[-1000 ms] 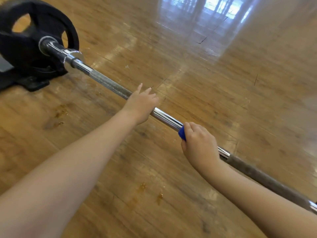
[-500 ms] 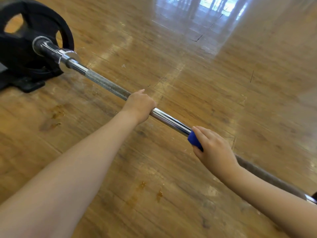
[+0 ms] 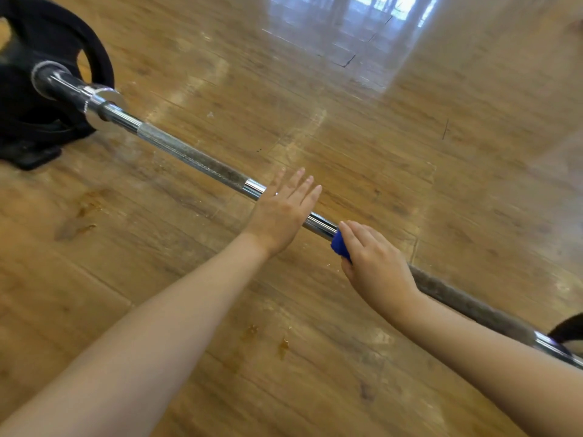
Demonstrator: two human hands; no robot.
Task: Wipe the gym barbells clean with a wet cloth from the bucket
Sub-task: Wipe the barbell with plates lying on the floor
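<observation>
A chrome barbell (image 3: 189, 154) runs from upper left to lower right across the wooden floor, with a black weight plate (image 3: 47, 89) on its left end. My left hand (image 3: 280, 212) lies flat on the smooth middle of the bar with its fingers straight. Just to its right, my right hand (image 3: 375, 266) wraps a blue cloth (image 3: 340, 246) around the bar and grips it. Only the cloth's left edge shows past my fingers. No bucket is in view.
A black stand (image 3: 28, 152) sits under the left plate. A dark plate edge (image 3: 568, 329) shows at the far right. Brown stains (image 3: 75, 222) and small wet spots (image 3: 283, 345) mark the floor (image 3: 410, 152).
My left hand has opened from a grip to flat, straight fingers on the bar. My right hand with the cloth slid along the bar and now sits close to my left hand.
</observation>
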